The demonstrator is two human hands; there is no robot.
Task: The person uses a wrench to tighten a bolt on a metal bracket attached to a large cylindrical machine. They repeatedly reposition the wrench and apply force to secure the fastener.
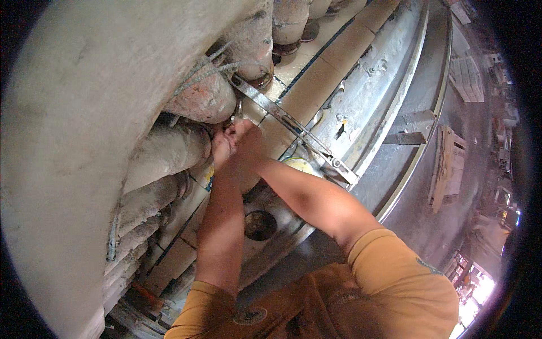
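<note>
My left hand (221,148) and my right hand (248,135) are close together at the tip of a rounded, crusted grey-pink form (206,100). The fingers of both are curled in toward each other. What they grip is too small and too covered to make out. Just above my right hand, a slotted metal bar (276,113) runs slantwise from the rounded forms to a metal rail. Below my left hand lies a thick pale cylindrical form (166,152). Wire-like strands (212,69) loop around the crusted form.
A large pale curved wall (68,141) fills the left side. Several more rounded forms (291,22) line its edge. Tan tiles (333,68) and a worn metal trough (375,76) curve along the right. A dark round hole (260,225) lies between my forearms. Boards (449,166) lie farther right.
</note>
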